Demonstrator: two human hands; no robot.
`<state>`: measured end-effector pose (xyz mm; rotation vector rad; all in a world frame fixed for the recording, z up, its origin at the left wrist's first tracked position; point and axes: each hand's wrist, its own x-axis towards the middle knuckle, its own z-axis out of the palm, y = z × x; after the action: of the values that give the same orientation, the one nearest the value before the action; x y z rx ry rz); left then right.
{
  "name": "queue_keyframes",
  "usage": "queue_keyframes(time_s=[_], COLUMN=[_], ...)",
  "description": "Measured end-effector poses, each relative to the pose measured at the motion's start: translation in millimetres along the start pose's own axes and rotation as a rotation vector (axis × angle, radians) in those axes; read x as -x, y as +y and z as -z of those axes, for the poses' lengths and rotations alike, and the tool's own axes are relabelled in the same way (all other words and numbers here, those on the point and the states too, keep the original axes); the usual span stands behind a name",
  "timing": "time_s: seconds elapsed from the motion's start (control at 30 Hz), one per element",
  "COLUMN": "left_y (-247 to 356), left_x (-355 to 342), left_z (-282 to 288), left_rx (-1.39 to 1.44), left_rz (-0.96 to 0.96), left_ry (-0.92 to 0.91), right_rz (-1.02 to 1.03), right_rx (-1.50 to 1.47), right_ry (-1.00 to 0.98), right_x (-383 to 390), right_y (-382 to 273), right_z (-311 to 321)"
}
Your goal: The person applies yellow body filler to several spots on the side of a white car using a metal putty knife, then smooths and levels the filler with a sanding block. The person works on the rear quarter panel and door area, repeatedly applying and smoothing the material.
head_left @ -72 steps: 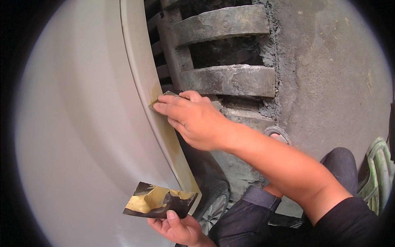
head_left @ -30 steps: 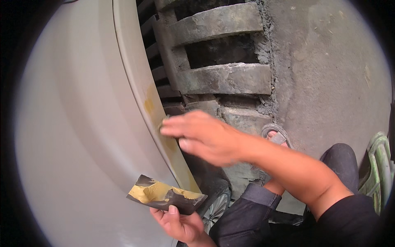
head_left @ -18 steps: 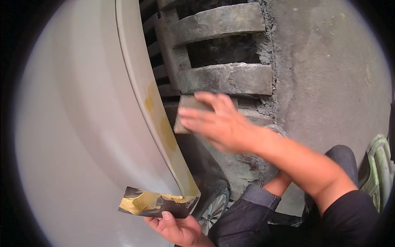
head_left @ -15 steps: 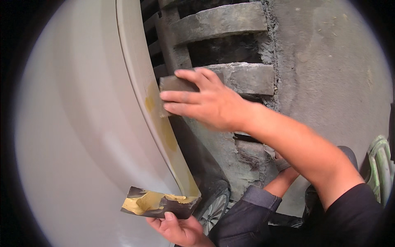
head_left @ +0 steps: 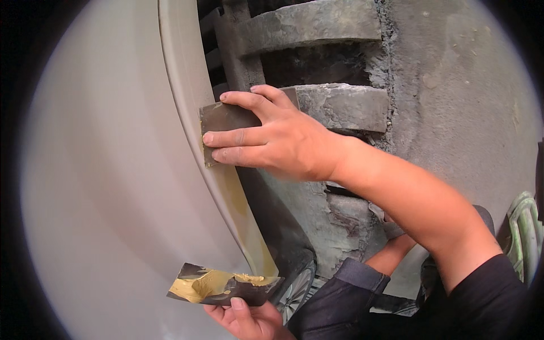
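Observation:
My left hand (head_left: 252, 320), at the bottom, grips a dark flat board (head_left: 258, 292) with a lump of yellow paste (head_left: 201, 286) smeared over it. My right hand (head_left: 292, 144) has its fingers spread on a thin, dark rectangular spreader (head_left: 224, 118), pressing it down. The spreader's left edge, flecked with yellow, meets the narrow rim strip (head_left: 246, 238) of a large light grey curved panel (head_left: 107, 147). Lower down, that strip carries a yellowish coating. My right hand hides part of the spreader and what lies beneath it.
Slotted concrete slabs (head_left: 340, 107) with dark gaps lie beside the panel. Rough concrete floor (head_left: 464, 96) extends rightward. A spoked wheel-like object (head_left: 294, 294) is at the bottom, near my bent leg (head_left: 351, 289) in dark trousers. A green plastic chair-like object (head_left: 524, 226) stands at far right.
My right hand with the spreader moved up from lower on the strip, swinging out over the slabs, then left onto the strip. My left hand's board shifted slightly.

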<state>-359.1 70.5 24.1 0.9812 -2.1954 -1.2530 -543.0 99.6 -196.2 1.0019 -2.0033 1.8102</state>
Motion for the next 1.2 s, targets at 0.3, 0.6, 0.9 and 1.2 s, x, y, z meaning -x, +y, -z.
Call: queue_keyframes(time_s=[0.3,0.6,0.9,1.2], left_y=[1.2,6.3,6.9,6.0], left_x=[-1.9,-3.7,-0.6,0.9], left_z=[-4.3,-4.1,-5.3,1.0], left_rx=[-0.013,-0.006,0.004,-0.011], left_rz=[-0.011,-0.017,-0.025,-0.011], left_ry=[-0.024,-0.059,-0.040,-0.027], right_rz=[-0.178,-0.402,-0.560,-0.445], right_rx=[-0.270,-0.407,-0.441,-0.092], right_ry=[0.142,0.154,-0.067,0.151], right_x=[19.9,5.8,27.7,-2.4], right_y=[-24.9,-14.5,-48.4,-47.7], right_z=[-21.4,-10.8,-14.0,-9.2])
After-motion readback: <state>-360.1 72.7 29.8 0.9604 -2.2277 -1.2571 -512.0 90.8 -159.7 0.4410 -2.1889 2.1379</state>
